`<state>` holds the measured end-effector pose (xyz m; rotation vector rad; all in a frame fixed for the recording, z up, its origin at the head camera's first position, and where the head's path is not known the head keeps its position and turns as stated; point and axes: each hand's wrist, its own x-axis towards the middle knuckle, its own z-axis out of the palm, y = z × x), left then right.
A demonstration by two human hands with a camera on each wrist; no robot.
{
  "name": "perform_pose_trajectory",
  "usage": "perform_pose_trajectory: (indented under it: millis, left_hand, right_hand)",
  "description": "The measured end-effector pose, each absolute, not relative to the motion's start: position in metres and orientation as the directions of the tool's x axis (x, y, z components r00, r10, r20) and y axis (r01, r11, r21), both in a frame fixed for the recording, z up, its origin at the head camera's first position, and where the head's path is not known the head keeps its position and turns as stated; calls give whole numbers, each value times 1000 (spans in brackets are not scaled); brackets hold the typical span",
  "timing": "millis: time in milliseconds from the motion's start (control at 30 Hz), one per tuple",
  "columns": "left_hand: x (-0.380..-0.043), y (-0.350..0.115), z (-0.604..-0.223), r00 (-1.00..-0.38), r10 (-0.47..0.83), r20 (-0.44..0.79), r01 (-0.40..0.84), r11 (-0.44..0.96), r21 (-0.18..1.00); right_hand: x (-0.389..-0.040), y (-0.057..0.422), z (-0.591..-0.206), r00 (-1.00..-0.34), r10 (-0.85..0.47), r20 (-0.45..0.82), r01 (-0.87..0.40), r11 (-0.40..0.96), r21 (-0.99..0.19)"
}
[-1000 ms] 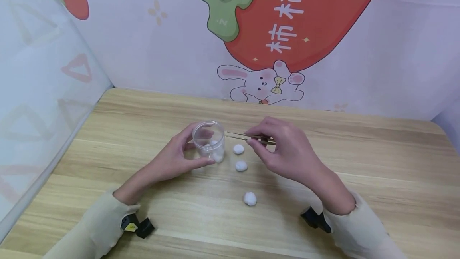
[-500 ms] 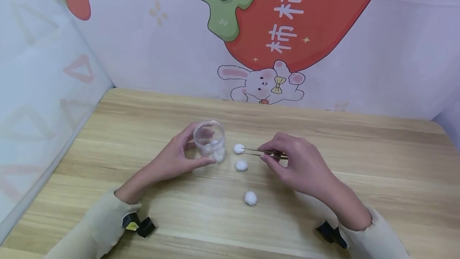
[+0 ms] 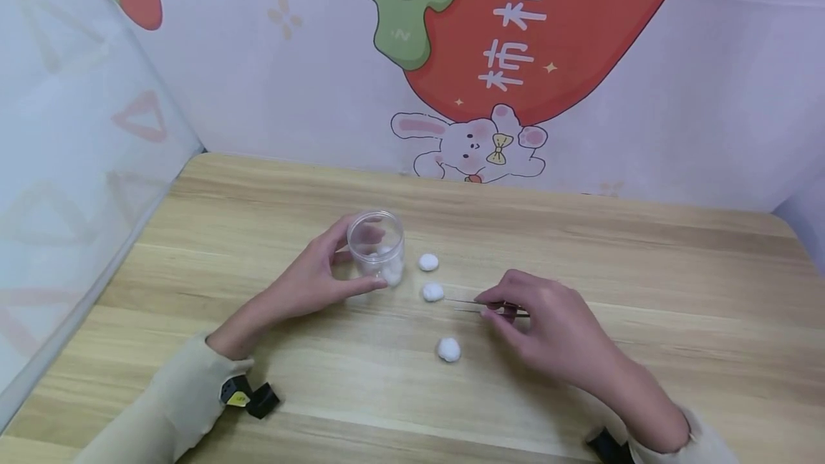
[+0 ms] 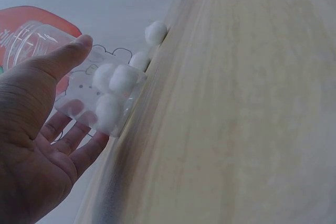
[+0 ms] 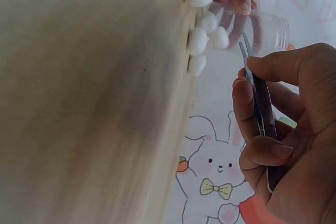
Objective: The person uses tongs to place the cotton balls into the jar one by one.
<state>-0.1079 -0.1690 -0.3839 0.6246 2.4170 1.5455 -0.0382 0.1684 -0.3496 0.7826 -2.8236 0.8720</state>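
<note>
My left hand (image 3: 316, 274) curls round a clear plastic jar (image 3: 376, 238) standing lidless on the table, thumb on the near side. Several white cotton balls (image 4: 122, 81) lie in its bottom. To the jar's right, three more sit on the wood: a far cotton ball (image 3: 428, 262), a middle cotton ball (image 3: 432, 292) and a near cotton ball (image 3: 448, 350). Metal tweezers (image 5: 261, 100) are pinched between thumb and fingers of my right hand (image 3: 551, 328). Their tips are apart with nothing between them, pointing left just beside the middle ball.
The wooden table (image 3: 290, 392) ends at a printed cloth backdrop (image 3: 290, 92) behind and another cloth at the left. A black wrist camera (image 3: 248, 396) hangs at the left sleeve, and a second black camera (image 3: 609, 446) at the right one.
From beside the jar's rim, my right hand has drawn back toward me and to the right with the tweezers, passing the far cotton ball. The left hand and jar stay put.
</note>
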Motion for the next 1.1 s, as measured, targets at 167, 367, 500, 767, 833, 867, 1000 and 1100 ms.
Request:
perform_pose_trajectory:
  millis: [167, 367, 500, 767, 833, 867, 1000, 1100]
  left_hand:
    - [-108, -170, -384, -891, 451, 52, 238, 366, 900]
    - [-108, -170, -385, -889, 453, 57, 239, 355, 904]
    - [-108, -170, -386, -890, 452, 54, 232, 348, 908]
    - [-109, -169, -384, -890, 453, 57, 236, 350, 907]
    - [-109, -169, -384, -889, 454, 59, 238, 348, 907]
    - [-109, -169, -384, -889, 454, 60, 238, 346, 907]
    - [-109, -169, -384, -891, 450, 60, 236, 347, 908]
    - [-108, -170, -384, -892, 449, 58, 236, 352, 906]
  right_hand:
    - [-26, 172, -355, -848, -464, 258, -528, 691, -494]
    - [-11, 174, -359, -837, -479, 264, -545, 684, -485]
    - [-5, 174, -362, -827, -493, 272, -561, 682, -470]
    - [1, 177, -367, -824, -490, 284, -567, 698, -437]
    - [1, 177, -368, -824, -489, 285, -566, 701, -434]
    - [1, 177, -369, -824, -489, 286, -566, 700, -434]
    - [1, 176, -371, -823, -489, 290, -568, 698, -436]
    - [1, 175, -371, -822, -490, 291, -570, 696, -436]
